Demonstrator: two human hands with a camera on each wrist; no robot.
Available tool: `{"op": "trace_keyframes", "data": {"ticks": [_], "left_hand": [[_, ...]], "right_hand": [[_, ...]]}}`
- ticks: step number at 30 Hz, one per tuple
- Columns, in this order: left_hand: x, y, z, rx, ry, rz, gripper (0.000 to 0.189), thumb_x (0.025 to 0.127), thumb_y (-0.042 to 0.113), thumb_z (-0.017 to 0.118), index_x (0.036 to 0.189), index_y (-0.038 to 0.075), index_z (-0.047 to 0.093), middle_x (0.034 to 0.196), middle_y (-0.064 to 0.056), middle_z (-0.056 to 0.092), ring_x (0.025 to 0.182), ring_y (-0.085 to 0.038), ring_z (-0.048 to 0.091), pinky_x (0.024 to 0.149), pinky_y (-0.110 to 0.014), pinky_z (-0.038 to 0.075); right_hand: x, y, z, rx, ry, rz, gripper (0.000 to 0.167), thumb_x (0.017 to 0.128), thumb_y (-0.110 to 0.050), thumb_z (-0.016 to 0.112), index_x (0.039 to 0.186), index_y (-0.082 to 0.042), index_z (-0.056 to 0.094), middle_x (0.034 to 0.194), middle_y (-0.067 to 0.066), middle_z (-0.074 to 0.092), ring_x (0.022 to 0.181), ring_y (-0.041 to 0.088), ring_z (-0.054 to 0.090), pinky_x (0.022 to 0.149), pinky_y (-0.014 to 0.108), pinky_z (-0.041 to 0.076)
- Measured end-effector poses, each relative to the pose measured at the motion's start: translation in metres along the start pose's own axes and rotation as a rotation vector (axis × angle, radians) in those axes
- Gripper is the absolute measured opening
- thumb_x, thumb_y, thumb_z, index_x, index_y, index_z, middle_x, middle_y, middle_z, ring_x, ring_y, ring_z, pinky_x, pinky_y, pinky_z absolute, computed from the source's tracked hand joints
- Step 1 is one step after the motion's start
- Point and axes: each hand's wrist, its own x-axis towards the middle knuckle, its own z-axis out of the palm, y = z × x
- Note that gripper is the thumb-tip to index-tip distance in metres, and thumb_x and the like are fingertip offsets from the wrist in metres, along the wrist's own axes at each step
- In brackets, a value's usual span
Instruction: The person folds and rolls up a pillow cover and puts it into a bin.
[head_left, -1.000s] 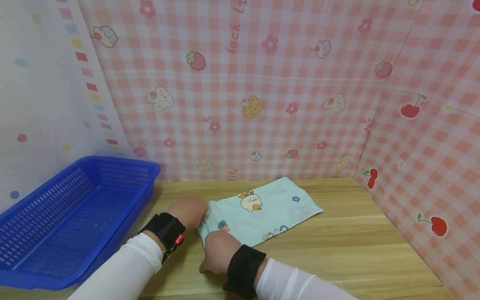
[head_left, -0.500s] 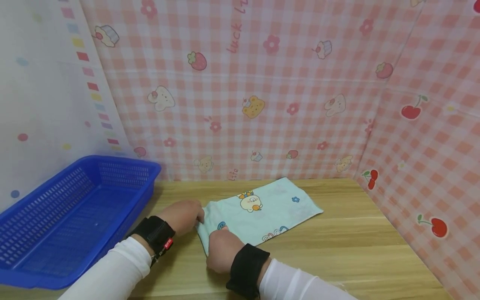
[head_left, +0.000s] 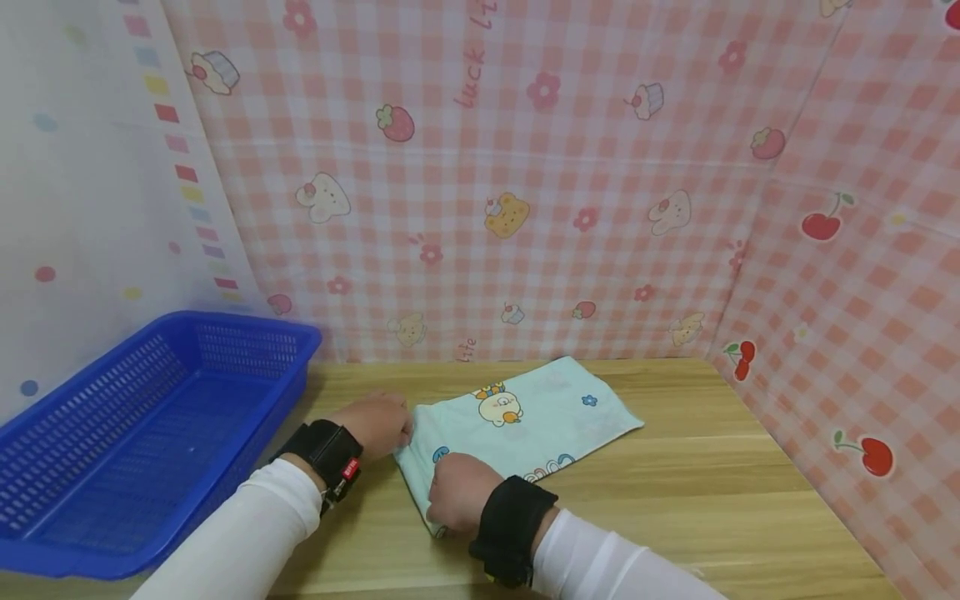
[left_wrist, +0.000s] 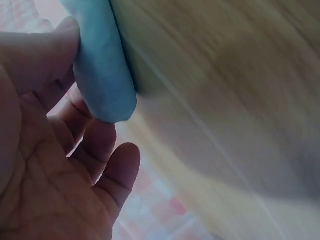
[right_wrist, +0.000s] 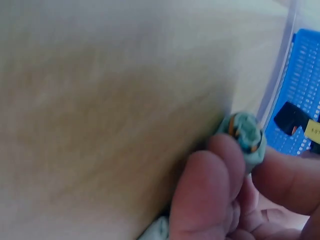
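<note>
A pale mint-green cloth [head_left: 540, 412] with printed cartoon animals lies flat and folded on the wooden table, its left edge turned into a narrow roll. At the far end of that edge, my left hand [head_left: 378, 423] pinches the roll. In the left wrist view the thumb [left_wrist: 60, 47] lies on one side of the smooth rolled end [left_wrist: 107, 85], with the fingers behind it. My right hand [head_left: 463, 492] grips the near end between thumb and fingers. The right wrist view shows the coiled layers of that rolled end [right_wrist: 246, 132].
A blue perforated plastic basket [head_left: 258, 425] stands on the left, close beside the left forearm. Pink checked fabric [head_left: 600, 267] hangs behind the table and along the right side. Bare wood [head_left: 712, 483] stretches right of the cloth.
The right hand has shifted slightly right, and the cloth's near left corner now shows below it. My left hand drew back a little to the left, then returned to the edge.
</note>
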Motion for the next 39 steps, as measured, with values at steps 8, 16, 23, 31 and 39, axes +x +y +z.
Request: {"op": "trace_keyframes", "data": {"ticks": [8,16,23,31,39], "left_hand": [[-0.002,0.0,0.005,-0.088,0.188,-0.005,0.029,0.087,0.016,0.084,0.07,0.019,0.061,0.081,0.004,0.054,0.075,-0.013,0.05,0.071,-0.032,0.045],[-0.018,-0.005,0.008,0.012,0.257,0.16,0.011,0.084,0.001,0.08,0.087,0.012,0.08,0.096,0.0,0.065,0.086,-0.016,0.066,0.081,-0.032,0.057],[-0.022,-0.003,0.013,0.02,0.274,0.169,0.018,0.081,-0.004,0.079,0.093,0.01,0.082,0.104,-0.005,0.067,0.093,-0.021,0.069,0.087,-0.035,0.059],[-0.023,0.0,0.012,0.047,0.294,0.197,0.02,0.085,-0.004,0.074,0.086,0.015,0.079,0.091,0.004,0.058,0.079,-0.01,0.055,0.078,-0.03,0.055],[-0.025,-0.002,0.005,0.104,0.238,0.232,0.023,0.086,-0.006,0.074,0.088,0.016,0.079,0.092,0.005,0.06,0.081,-0.008,0.056,0.08,-0.028,0.056]], "right_hand": [[-0.003,0.002,-0.004,0.031,0.008,0.053,0.027,0.092,-0.02,0.079,0.077,-0.012,0.058,0.065,-0.002,0.056,0.057,0.014,0.05,0.059,0.026,0.041],[-0.008,-0.001,0.002,-0.006,0.093,-0.006,0.022,0.091,-0.012,0.076,0.073,-0.014,0.064,0.068,-0.006,0.058,0.061,0.011,0.051,0.061,0.024,0.044],[-0.012,-0.013,0.008,-0.165,0.132,-0.014,0.02,0.091,-0.024,0.079,0.084,-0.008,0.068,0.081,0.003,0.06,0.065,0.015,0.052,0.062,0.027,0.047],[-0.009,-0.024,0.018,-0.221,0.15,0.036,0.057,0.074,-0.046,0.095,0.101,0.0,0.074,0.123,0.017,0.071,0.075,0.015,0.059,0.076,0.028,0.056],[-0.002,-0.018,0.02,-0.163,0.108,-0.012,0.028,0.082,-0.023,0.084,0.086,-0.005,0.063,0.084,0.003,0.054,0.063,0.016,0.052,0.06,0.028,0.047]]}}
